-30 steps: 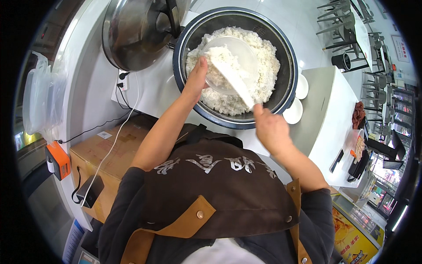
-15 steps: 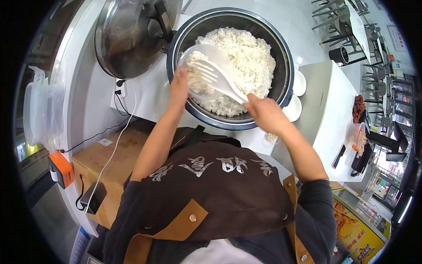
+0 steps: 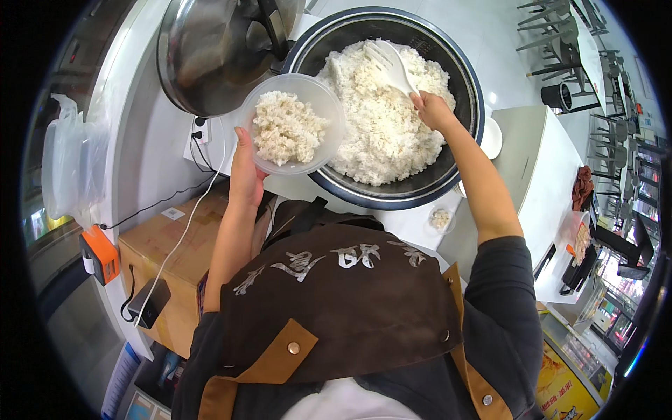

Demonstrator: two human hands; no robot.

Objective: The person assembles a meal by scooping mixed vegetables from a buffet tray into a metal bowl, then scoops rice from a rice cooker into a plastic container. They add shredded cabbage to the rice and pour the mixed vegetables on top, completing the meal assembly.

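Note:
A big dark rice cooker pot (image 3: 465, 87) is filled with cooked white rice (image 3: 381, 140). My left hand (image 3: 246, 171) grips a round translucent plastic bowl (image 3: 329, 112) by its left side, at the pot's near-left rim. A mound of rice (image 3: 287, 129) lies inside that bowl. Over the pot, my right hand (image 3: 432, 110) is closed on the handle of a white slotted rice paddle (image 3: 393, 64). The paddle's pronged end rests on or just above the rice at the far side; I cannot tell which.
Left of the pot stands a large steel lid (image 3: 203, 63) with a black handle. White dishes (image 3: 492, 138) sit by the pot's right side, near a small cup of food (image 3: 440, 220). A cardboard box (image 3: 168, 245) and a hanging white cable (image 3: 189, 224) are at the left.
The bowl has moved left and toward me, away from above the rice. The paddle has left the bowl and gone to the far middle of the pot.

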